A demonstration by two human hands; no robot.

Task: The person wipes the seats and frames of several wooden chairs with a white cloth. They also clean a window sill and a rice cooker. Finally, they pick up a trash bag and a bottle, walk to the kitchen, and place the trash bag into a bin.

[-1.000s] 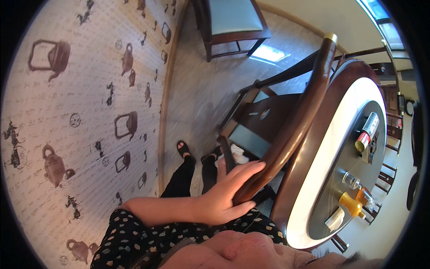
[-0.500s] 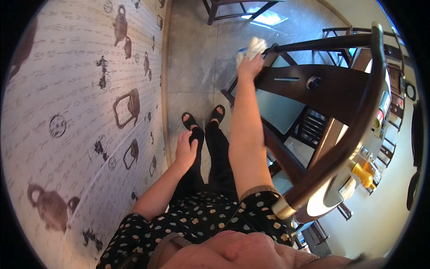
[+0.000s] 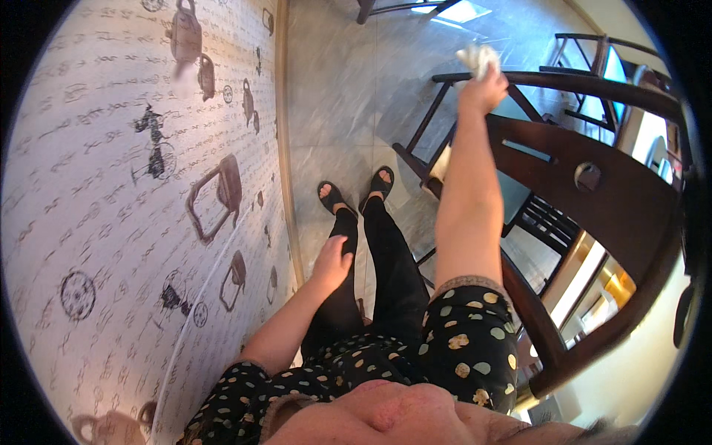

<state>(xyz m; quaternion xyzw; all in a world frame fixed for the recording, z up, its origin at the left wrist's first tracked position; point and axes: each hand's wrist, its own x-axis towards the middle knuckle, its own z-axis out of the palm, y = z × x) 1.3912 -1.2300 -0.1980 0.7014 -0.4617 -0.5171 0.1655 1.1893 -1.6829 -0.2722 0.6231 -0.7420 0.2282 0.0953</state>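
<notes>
White cloth (image 3: 478, 58), soft and crumpled, is bunched at the long rounded rail of the dark wooden chair (image 3: 615, 206), the right hand's (image 3: 483, 92) grip closed around it. The left hand's (image 3: 333, 263) grip, well left of the chair, is loosely curled and empty. The chair's curved back panel has a slot and a round hole. The right forearm (image 3: 469, 200) covers part of its pale seat (image 3: 513, 196). Left of the chair are grey marbled floor (image 3: 326, 111) and a teapot-printed wall (image 3: 119, 222); beyond it, another chair (image 3: 614, 70).
</notes>
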